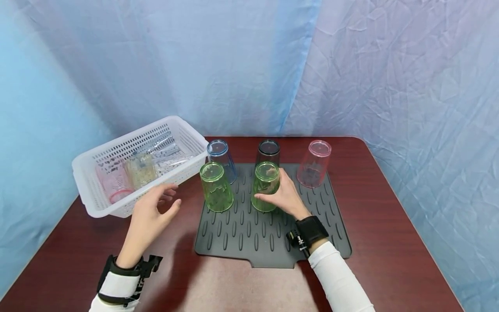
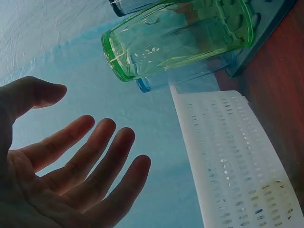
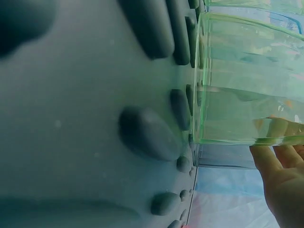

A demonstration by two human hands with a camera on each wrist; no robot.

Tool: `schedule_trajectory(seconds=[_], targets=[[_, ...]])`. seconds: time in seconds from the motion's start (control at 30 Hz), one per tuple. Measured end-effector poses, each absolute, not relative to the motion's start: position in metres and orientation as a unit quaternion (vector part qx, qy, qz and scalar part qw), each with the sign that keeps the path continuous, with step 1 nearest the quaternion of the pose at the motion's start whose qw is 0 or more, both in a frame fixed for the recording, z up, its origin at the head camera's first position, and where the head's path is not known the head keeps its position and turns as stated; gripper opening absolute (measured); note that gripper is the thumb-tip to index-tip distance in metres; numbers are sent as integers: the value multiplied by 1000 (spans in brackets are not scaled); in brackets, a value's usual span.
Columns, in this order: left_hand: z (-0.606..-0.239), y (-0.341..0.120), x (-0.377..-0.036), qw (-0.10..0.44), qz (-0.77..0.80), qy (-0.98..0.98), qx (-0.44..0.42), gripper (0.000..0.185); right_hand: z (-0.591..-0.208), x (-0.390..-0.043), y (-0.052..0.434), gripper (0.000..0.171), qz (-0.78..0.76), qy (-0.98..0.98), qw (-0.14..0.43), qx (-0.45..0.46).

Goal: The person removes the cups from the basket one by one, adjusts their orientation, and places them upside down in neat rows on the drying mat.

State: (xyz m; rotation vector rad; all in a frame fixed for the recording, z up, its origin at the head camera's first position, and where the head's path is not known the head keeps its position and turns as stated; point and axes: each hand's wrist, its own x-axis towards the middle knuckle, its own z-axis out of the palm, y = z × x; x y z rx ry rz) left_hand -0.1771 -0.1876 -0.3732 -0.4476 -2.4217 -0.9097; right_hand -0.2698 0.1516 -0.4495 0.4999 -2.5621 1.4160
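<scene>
Two green cups stand upside down on the dark ribbed mat (image 1: pixel 249 234). My right hand (image 1: pixel 273 189) grips the right green cup (image 1: pixel 265 182), thumb in front and fingers behind it. In the right wrist view that cup (image 3: pixel 247 80) rests rim-down on the mat (image 3: pixel 71 118), with my fingers (image 3: pixel 280 175) against its side. My left hand (image 1: pixel 173 196) hovers open and holds nothing, between the white basket (image 1: pixel 117 210) and the left green cup (image 1: pixel 216 187). The left wrist view shows the spread left hand (image 2: pixel 85 118) near that green cup (image 2: pixel 180 35).
A blue cup (image 1: pixel 221 159), a dark cup (image 1: pixel 268 151) and a pink cup (image 1: pixel 314 164) stand upside down along the mat's far edge. The basket holds a pink cup (image 1: pixel 114 184) and a yellowish cup (image 1: pixel 141 170). Blue cloth hangs behind the table.
</scene>
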Motion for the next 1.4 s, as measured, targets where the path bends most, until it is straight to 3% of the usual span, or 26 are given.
schedule_trajectory(seconds=[1.0, 1.27, 1.4], targets=[[-373, -192, -176, 251, -321, -899, -160, 24, -451, -268, 158, 96, 469, -864, 83, 164], [-362, -211, -191, 163, -384, -900, -129, 21, -441, -259, 169, 100, 466, -865, 72, 170], [-352, -230, -201, 145, -377, -909, -106, 23, -437, -252, 174, 99, 483, -850, 82, 192]])
